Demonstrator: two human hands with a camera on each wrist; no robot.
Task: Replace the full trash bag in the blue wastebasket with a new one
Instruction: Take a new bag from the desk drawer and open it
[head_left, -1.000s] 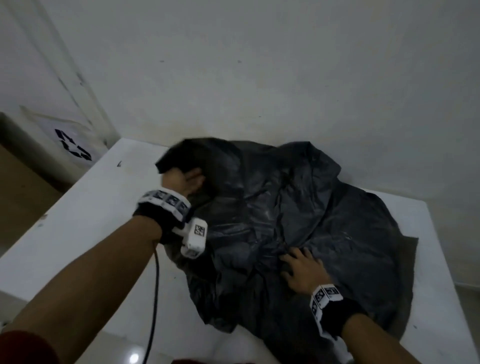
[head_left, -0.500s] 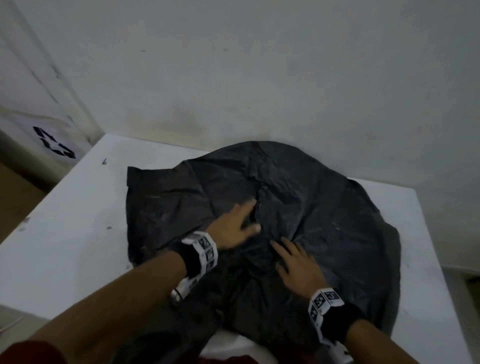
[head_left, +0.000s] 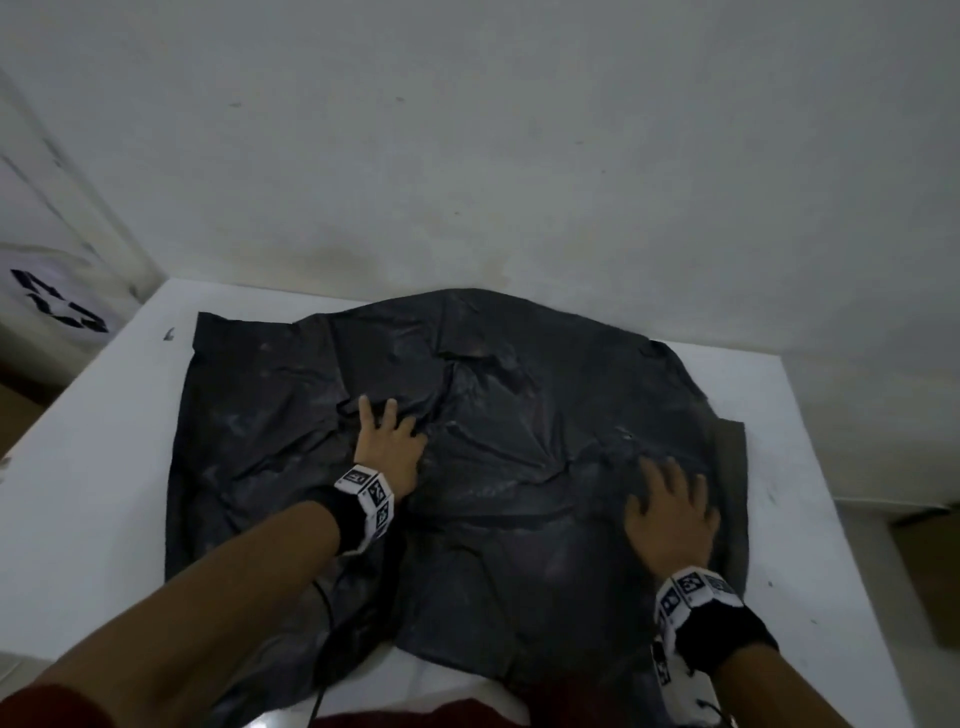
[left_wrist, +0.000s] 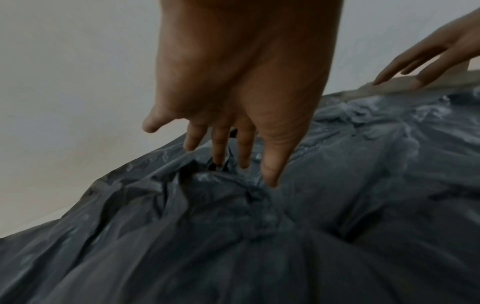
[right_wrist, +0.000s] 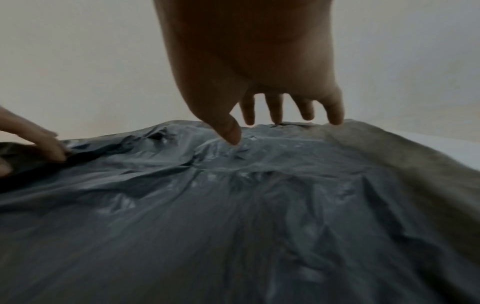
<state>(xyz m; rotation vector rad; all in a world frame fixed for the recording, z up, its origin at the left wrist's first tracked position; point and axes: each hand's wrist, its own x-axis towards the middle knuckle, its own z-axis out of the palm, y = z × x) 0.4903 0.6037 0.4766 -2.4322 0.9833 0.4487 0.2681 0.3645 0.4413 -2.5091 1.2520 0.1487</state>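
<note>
A black trash bag (head_left: 519, 467) lies spread out and crumpled across a white tabletop (head_left: 104, 457), covering most of its middle and reaching close to the far wall (head_left: 519, 156). Its near edge hangs over the front of the tabletop toward the person.

The left hand (head_left: 387, 447) rests palm down on the bag, a little left of its centre, with fingers (left_wrist: 270, 164) extended and slightly spread; in the left wrist view their tips press into a bunched ridge of plastic, but nothing is gripped. The right hand (head_left: 670, 514) lies flat on the right part of the bag, near its right edge, fingers (right_wrist: 335, 115) straight and splayed, the tips touching the plastic without curling round it. The two hands are well apart.

Along the bag's right side a paler, duller grey strip (head_left: 730, 499) shows at the edge; whether it is part of the same bag or a separate layer cannot be told. Each wrist wears a black band with white marker blocks (head_left: 371, 493). A thin dark cable (head_left: 322, 649) runs down under the left forearm. At the far left stands a white surface with a black recycling mark (head_left: 57, 306). The blue wastebasket is not seen in any view.
</note>
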